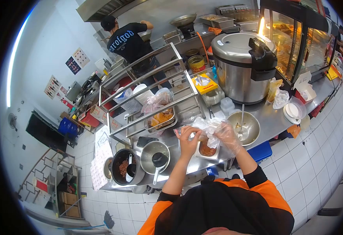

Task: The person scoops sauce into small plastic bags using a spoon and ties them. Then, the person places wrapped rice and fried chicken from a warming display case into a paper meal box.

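Note:
My left hand (188, 138) is raised over the counter edge, its fingers pinched at a thin, clear plastic sheet or bag. My right hand (227, 135) wears a loose clear plastic glove and closes on a crumpled white wad (212, 128), tissue or thin plastic; I cannot tell which. Below them sits a square container of reddish-brown sauce (208, 149). Right of my right hand is a steel mixing bowl (251, 127) with a spoon and a fork in it. To the left stand a steel bowl (148, 154) with a black ladle and a dark pot (118, 176) of minced meat.
A large rice cooker (234, 74) stands behind the bowl, with a heated display case (285, 43) farther right. A metal rack (152, 78) rises over a tray of food (161, 119). A co-worker (132, 47) stands at the stove behind the rack.

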A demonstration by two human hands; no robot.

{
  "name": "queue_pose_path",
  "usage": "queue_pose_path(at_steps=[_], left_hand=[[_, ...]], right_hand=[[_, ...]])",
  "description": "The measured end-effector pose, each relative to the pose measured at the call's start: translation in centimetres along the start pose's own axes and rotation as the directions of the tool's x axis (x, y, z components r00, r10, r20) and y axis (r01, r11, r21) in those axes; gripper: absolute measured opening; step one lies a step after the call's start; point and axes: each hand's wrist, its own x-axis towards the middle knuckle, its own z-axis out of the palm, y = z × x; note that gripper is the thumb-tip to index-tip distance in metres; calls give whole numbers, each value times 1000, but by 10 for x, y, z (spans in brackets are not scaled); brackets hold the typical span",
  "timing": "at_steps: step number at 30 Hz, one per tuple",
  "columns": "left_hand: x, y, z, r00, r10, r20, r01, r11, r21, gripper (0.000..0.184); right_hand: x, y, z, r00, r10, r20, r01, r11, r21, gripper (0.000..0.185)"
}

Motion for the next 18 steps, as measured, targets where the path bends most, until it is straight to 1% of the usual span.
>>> queue_pose_path(at_steps=[1,4,7,10,13,16,18], left_hand=[[1,0,-1,1000,13,10,-13,1000,4,6],[2,6,-6,998,49,37,-50,999,20,5],[6,7,-7,996,87,38,-88,995,44,6],[5,12,-9,995,87,47,-90,994,61,6],[6,13,-8,995,84,57,-88,994,70,6],[6,16,-8,996,70,48,-73,996,60,5],[7,17,-8,998,58,22,-58,998,37,6]], right_hand=[[2,-4,-4,998,-25,50,30,995,-95,29],[6,-27,-1,970,-215,115,242,916,-319,36],[9,20,5,977,-211,-3,199,924,-327,38],[9,3,1,975,-209,72,219,866,-449,39],[8,19,2,950,-310,46,304,876,-374,39],[11,27,2,981,-188,42,192,971,-143,37],[6,34,0,996,-71,-56,74,996,46,35]])
